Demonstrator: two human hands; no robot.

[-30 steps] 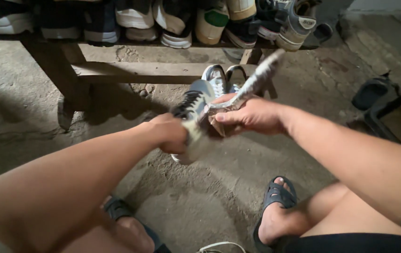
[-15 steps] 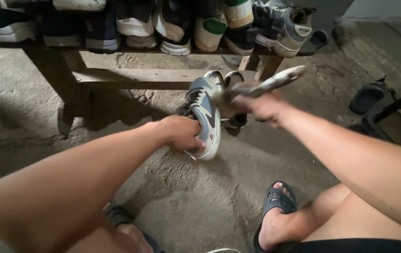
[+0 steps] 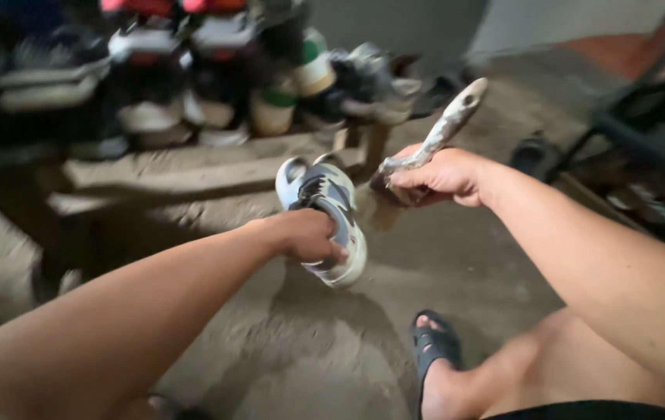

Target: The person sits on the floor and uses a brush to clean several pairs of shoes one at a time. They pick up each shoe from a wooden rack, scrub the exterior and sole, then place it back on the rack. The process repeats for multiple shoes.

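Observation:
My left hand (image 3: 305, 236) grips a grey, white and dark sneaker (image 3: 332, 214) by its side, holding it above the concrete floor with the toe pointing down toward me. My right hand (image 3: 441, 177) is closed around a worn paintbrush (image 3: 433, 144) with a pale, paint-stained handle that points up and to the right. The brush's bristle end (image 3: 379, 206) sits right beside the sneaker's right edge, close to touching it.
A low wooden bench (image 3: 192, 175) at the back carries several pairs of shoes (image 3: 216, 85). My right foot in a dark sandal (image 3: 435, 346) rests on the dusty floor. A dark metal frame (image 3: 643, 132) stands at the right, with a loose sandal (image 3: 530, 152) near it.
The view has shifted up and left and is blurred. My right hand has pulled the brush away to the sneaker's right side, and the sneaker has turned more upright in my left hand.

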